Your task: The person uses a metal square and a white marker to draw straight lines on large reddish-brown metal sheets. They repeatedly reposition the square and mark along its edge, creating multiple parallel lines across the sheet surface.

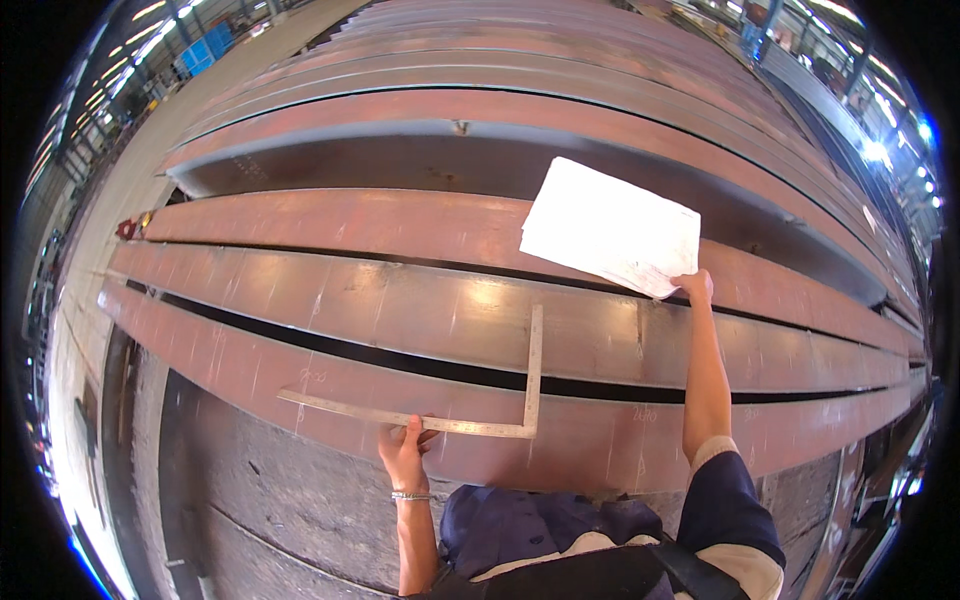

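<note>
My left hand (405, 455) grips the long arm of a metal L-shaped square (530, 370), which lies flat on a long reddish-brown steel plate (300, 290). The square's short arm runs away from me across the dark gap between two plates. My right hand (695, 287) is stretched out ahead, pinching the lower corner of a stack of white paper sheets (610, 225) held above the plates. A thin bracelet sits on my left wrist. Faint chalk marks show on the nearest plate.
Several long rust-coloured steel plates (520, 70) lie side by side, running left to right, with dark gaps between them. A grey concrete floor (250, 500) lies below the nearest plate. Workshop racks and lights ring the edges of the view.
</note>
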A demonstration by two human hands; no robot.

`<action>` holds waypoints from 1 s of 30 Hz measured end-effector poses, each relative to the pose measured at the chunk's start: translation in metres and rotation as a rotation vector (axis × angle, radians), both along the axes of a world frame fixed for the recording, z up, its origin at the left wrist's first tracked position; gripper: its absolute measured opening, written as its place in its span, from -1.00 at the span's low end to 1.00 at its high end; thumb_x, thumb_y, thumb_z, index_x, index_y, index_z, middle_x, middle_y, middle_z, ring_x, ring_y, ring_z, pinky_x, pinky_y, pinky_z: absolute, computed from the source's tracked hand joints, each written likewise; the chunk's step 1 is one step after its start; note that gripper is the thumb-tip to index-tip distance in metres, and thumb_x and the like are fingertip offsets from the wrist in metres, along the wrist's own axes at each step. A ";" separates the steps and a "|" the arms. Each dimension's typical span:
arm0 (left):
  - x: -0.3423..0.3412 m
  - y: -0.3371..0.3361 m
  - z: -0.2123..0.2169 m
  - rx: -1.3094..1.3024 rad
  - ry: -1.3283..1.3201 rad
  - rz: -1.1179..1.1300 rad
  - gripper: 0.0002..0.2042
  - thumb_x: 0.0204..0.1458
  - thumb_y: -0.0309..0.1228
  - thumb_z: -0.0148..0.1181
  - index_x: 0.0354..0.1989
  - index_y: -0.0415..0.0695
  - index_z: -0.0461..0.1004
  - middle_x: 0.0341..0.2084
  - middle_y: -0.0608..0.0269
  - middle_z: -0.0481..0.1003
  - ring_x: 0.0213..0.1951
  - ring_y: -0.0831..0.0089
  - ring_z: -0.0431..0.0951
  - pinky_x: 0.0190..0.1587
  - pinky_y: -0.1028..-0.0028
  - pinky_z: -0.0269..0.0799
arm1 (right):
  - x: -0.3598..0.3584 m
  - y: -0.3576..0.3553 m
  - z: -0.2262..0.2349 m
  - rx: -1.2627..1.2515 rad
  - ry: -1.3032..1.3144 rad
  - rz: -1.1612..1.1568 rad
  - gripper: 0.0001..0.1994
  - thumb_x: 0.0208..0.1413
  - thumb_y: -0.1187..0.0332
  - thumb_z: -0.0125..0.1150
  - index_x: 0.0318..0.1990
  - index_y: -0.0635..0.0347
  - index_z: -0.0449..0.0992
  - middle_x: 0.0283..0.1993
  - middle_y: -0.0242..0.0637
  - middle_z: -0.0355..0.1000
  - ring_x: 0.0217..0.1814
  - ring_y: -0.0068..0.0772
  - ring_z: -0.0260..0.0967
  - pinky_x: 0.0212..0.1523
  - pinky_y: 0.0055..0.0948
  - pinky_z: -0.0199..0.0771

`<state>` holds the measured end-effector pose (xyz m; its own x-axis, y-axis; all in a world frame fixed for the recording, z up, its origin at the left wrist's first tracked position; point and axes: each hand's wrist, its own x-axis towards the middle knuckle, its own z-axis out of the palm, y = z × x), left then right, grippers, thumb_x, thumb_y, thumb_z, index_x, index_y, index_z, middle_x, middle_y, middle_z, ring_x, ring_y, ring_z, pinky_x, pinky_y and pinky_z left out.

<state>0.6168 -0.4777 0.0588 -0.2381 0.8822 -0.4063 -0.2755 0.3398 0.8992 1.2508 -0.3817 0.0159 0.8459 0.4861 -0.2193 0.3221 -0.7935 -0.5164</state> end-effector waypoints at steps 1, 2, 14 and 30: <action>0.000 -0.001 0.000 -0.001 -0.006 0.003 -0.64 0.14 -0.33 0.33 -0.05 -0.12 0.28 -0.23 0.03 0.65 -0.37 0.39 0.69 -0.50 0.67 0.26 | 0.000 0.007 0.000 0.093 0.121 -0.006 -0.52 -0.17 0.17 0.55 -0.24 0.41 0.53 -0.37 -0.14 0.48 -0.46 -0.33 0.39 -0.51 -0.35 0.33; 0.002 -0.002 0.002 -0.004 -0.009 0.003 -0.64 0.14 -0.33 0.33 -0.04 -0.12 0.28 -0.23 0.03 0.65 -0.37 0.39 0.69 -0.50 0.67 0.25 | -0.001 0.014 0.002 0.153 0.214 -0.051 -0.64 -0.12 0.25 0.52 -0.31 0.37 0.55 -0.53 -0.25 0.45 -0.69 -0.48 0.30 -0.71 -0.43 0.19; -0.005 -0.025 0.022 0.052 0.016 0.030 -0.69 0.15 -0.31 0.31 -0.08 -0.10 0.32 -0.24 0.03 0.64 -0.37 0.43 0.67 -0.52 0.69 0.21 | -0.229 0.105 0.017 0.635 1.382 0.386 -0.84 0.33 0.29 0.11 -0.17 0.19 0.49 -0.63 -0.67 0.04 -0.70 -0.75 -0.10 -0.70 -0.63 -0.10; -0.022 -0.075 0.001 -0.032 -0.024 0.091 -0.54 0.11 -0.39 0.33 0.15 -0.19 0.32 -0.24 0.13 0.61 -0.38 0.35 0.68 -0.54 0.67 0.24 | -0.431 0.120 0.033 0.326 0.895 0.875 -0.84 0.00 0.40 0.30 -0.45 0.29 0.47 -0.62 -0.37 0.33 -0.73 -0.67 0.09 -0.76 -0.55 -0.09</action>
<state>0.5948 -0.5522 0.0598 -0.3065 0.8438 -0.4405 -0.3281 0.3407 0.8811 0.8194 -0.2615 0.0491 -0.1578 0.9382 -0.3080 0.1111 -0.2931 -0.9496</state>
